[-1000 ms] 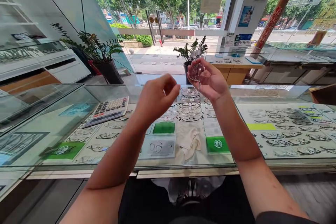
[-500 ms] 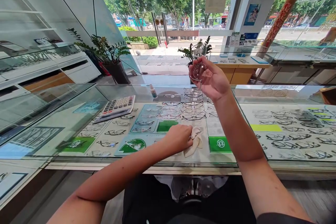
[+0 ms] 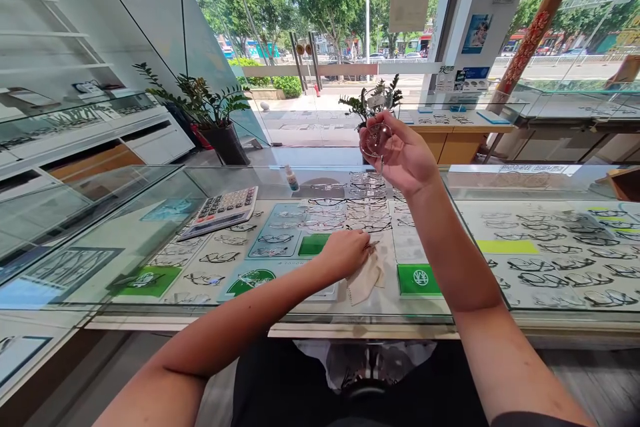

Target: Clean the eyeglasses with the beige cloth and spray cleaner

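Note:
In the head view my right hand (image 3: 407,153) is raised above the counter, its fingers closed around a pair of glasses (image 3: 379,139). A round, clear lens with bright glints shows in front of the fingers; much of the frame is hidden or hard to make out. Lower down, my left hand (image 3: 349,253) rests over the counter with curled fingers, pinching a beige cleaning cloth (image 3: 365,280). The cloth hangs loosely from it onto the glass, partly covered by the hand.
Rows of eyeglasses (image 3: 367,207) lie in the glass display counter (image 3: 300,317). On top are a large calculator (image 3: 223,211) and a small spray bottle (image 3: 291,178) further back. A green box (image 3: 420,279) lies right of the cloth. Potted plants (image 3: 220,123) stand beyond.
My left hand has shifted slightly up and away from me, drawing the cloth with it and showing more of it. My right hand stays raised with the glasses. The view has tilted slightly.

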`<state>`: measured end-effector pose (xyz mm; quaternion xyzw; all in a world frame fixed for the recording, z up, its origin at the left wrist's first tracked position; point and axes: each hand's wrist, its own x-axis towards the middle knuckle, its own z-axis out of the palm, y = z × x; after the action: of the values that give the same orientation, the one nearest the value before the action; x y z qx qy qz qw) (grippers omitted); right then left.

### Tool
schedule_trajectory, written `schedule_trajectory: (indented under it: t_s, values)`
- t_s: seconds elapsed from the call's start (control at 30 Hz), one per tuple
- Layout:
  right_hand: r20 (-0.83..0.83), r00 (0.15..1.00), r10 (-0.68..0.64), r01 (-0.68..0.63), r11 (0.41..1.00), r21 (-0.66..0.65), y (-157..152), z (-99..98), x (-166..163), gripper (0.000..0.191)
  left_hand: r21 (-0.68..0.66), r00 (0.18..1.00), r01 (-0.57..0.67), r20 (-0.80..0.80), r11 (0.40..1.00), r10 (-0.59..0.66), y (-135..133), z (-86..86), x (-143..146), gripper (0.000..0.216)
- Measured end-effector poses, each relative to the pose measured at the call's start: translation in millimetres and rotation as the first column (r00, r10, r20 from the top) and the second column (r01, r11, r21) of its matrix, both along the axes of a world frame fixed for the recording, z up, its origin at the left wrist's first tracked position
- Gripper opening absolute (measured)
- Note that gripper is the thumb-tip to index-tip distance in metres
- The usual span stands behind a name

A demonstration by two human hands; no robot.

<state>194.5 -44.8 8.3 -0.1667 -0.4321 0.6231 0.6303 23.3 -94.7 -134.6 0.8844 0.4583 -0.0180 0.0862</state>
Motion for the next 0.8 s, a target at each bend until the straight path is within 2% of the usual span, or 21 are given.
schedule_trajectory:
  t_s: [0.07, 0.13, 0.23, 0.3, 0.37, 0.43, 0.53, 0.63, 0.73, 0.8]
  values:
    - [0.013, 1.0, -0.011, 0.011, 1.0, 0.001, -1.6, 2.0, 1.5, 0.021, -0.084, 0.989, 0.027, 0.147, 0.996, -0.015, 8.5, 6.6, -4.6, 0.022]
    - [0.02, 1.0, -0.018, 0.018, 1.0, 0.003, -3.4, 3.9, 2.6, 0.02, -0.267, 0.928, 0.082, 0.373, 0.96, 0.025, 18.9, 18.8, -11.4, 0.025]
    - [0.022, 0.999, -0.026, 0.026, 1.0, 0.005, -7.2, 6.8, 3.9, 0.018, -0.545, 0.751, 0.216, 0.623, 0.811, 0.218, 34.9, 46.8, -19.6, 0.028]
    - [0.021, 0.999, -0.037, 0.037, 0.999, 0.004, -10.4, 8.8, 5.3, 0.017, -0.601, 0.653, 0.295, 0.695, 0.743, 0.303, 43.9, 70.4, -22.2, 0.032]
    - [0.017, 0.999, -0.051, 0.051, 0.999, 0.003, -13.3, 10.5, 7.6, 0.016, -0.566, 0.602, 0.338, 0.744, 0.752, 0.29, 51.0, 95.2, -23.6, 0.035]
    - [0.012, 0.998, -0.057, 0.057, 0.998, 0.004, -15.4, 11.6, 10.3, 0.017, -0.5, 0.577, 0.343, 0.78, 0.795, 0.241, 55.9, 117.7, -25.3, 0.035]
    - [0.006, 0.999, -0.044, 0.044, 0.999, 0.008, -16.1, 11.8, 13.3, 0.018, -0.422, 0.508, 0.329, 0.833, 0.845, 0.219, 60.0, 140.9, -30.4, 0.035]
    - [0.003, 1.0, -0.024, 0.024, 1.0, 0.004, -15.5, 11.2, 13.8, 0.02, -0.393, 0.348, 0.335, 0.896, 0.856, 0.275, 62.6, 150.5, -36.3, 0.033]
    - [0.038, 0.999, -0.001, 0.001, 1.0, 0.0, -15.4, 10.6, 13.2, 0.022, -0.356, 0.141, 0.328, 0.934, 0.875, 0.327, 66.1, 153.1, -40.0, 0.028]
    - [0.081, 0.997, 0.005, -0.005, 1.0, 0.006, -15.9, 10.5, 13.2, 0.022, -0.346, 0.045, 0.326, 0.935, 0.88, 0.351, 69.2, 154.0, -41.4, 0.026]
